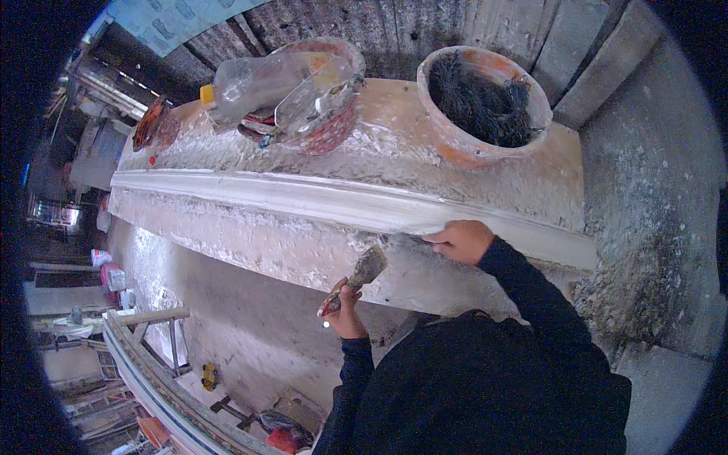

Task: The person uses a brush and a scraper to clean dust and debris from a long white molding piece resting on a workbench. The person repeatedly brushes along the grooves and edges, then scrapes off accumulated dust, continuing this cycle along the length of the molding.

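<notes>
White strip (288, 199) lies long across a messy table (265, 241), just past both hands. The right hand (466, 241) is at its near edge with fingers curled; I cannot tell if they hold anything. Nearer the body, the left hand (349, 315) is wrapped around the red handle of a flat, dirty tool (369, 265). Beyond the right hand is a bucket (449, 144) with dark, stringy stuff (478, 98). Beyond the left hand, a clear bottle (243, 83) with a yellow cap is by another bucket (326, 140).

Left hand (349, 315) clenched; right hand (465, 242) extended farther forward, seemingly half-curled.
</notes>
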A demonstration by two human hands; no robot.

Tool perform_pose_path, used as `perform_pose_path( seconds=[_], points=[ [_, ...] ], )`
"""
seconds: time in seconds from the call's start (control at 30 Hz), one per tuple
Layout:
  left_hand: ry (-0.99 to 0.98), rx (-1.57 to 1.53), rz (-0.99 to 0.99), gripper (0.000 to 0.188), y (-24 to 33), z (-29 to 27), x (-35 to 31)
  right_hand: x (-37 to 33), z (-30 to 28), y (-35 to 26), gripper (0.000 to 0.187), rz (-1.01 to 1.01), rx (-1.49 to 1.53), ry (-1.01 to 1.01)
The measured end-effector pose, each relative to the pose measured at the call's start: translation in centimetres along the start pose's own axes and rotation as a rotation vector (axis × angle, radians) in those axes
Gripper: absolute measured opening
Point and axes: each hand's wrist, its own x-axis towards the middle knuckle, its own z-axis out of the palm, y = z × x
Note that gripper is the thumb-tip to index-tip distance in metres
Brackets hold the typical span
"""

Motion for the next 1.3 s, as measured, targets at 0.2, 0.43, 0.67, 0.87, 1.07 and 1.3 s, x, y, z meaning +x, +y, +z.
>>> perform_pose_path(
  seconds=[0.2, 0.43, 0.67, 0.87, 1.07, 1.3],
  points=[
    [0.049, -0.056, 0.006, 0.040, 0.1, -1.4, 1.0, -5.2, -1.4, 3.1, 0.028, 0.030, -0.047, -0.074],
    [0.062, -0.049, -0.020, 0.040, -0.3, -1.8, 1.1, 0.0, 0.4, 0.6, 0.029, -0.059, 0.061, 0.046],
    [0.058, -0.056, -0.008, 0.041, -0.5, -2.3, 0.9, -5.4, -1.9, 3.3, 0.027, 0.039, -0.023, -0.050],
    [0.047, -0.058, -0.028, 0.042, -0.8, -1.7, 1.6, 1.5, 1.0, -1.1, 0.030, -0.040, 0.071, 0.070],
    [0.003, -0.060, -0.019, 0.042, 0.1, -0.6, 1.9, 3.1, 0.5, -2.8, 0.029, 0.004, 0.164, 0.125],
    [0.095, -0.090, 0.030, 0.040, 0.0, -1.1, 1.2, -6.2, -0.8, 3.7, 0.032, 0.252, 0.253, -0.040]
  ],
)
